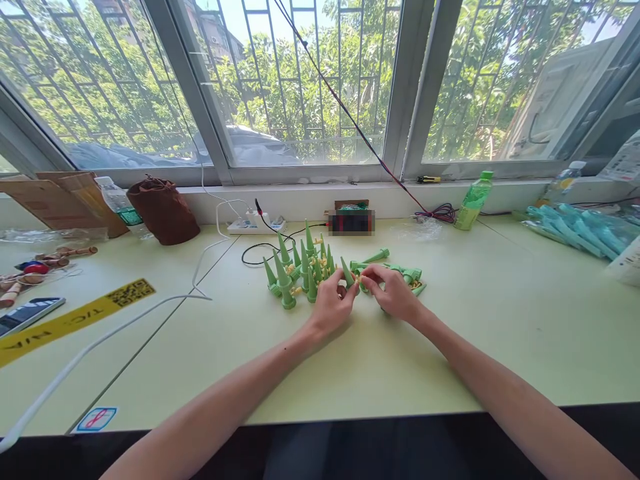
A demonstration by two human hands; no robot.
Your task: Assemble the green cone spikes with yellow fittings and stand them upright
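My left hand [332, 299] is closed around a green cone-shaped piece [347, 273], its tip pointing up. Close against it, my right hand [393, 290] pinches a small yellowish part [359, 280] at the side of that cone. To the left of my hands, several similar green cones [285, 283] stand upright in a cluster, with small yellow parts sticking out of some of them. Behind and beside my right hand lie more green pieces [411, 274] on their sides, partly hidden by the hand.
A power strip [257, 225] with cables and a pixelated small device [350, 222] sit along the back. Further right stand a green bottle [473, 202] and teal plastic pieces [575, 230]. On the left are a brown pouch [164, 210], a phone [31, 316] and a white cable [125, 328].
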